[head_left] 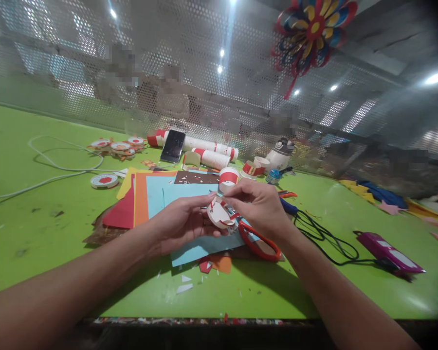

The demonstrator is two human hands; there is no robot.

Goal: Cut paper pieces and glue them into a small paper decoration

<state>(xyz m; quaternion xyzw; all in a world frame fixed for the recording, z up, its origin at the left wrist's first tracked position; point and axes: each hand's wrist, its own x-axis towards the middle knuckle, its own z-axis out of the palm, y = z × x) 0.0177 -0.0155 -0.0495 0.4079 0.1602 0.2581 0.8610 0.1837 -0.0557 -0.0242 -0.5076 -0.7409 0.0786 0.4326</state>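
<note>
My left hand grips a cut-down paper cup bottom, white inside with red on its cut edge strips. The cup bottom is tilted so its inside faces me. At its upper right edge, my right hand is closed in a pinch; the fingertips partly hide what they grasp there. Below the right hand lie scissors with red-orange handles, resting on light blue paper. A red and white paper cup stands just behind my hands.
Stacked coloured sheets lie under my left forearm. Behind them are a phone, nested paper cups and finished-looking paper discs. A blue jar stands to the right, near a purple box with a black cord. Paper scraps lie in front.
</note>
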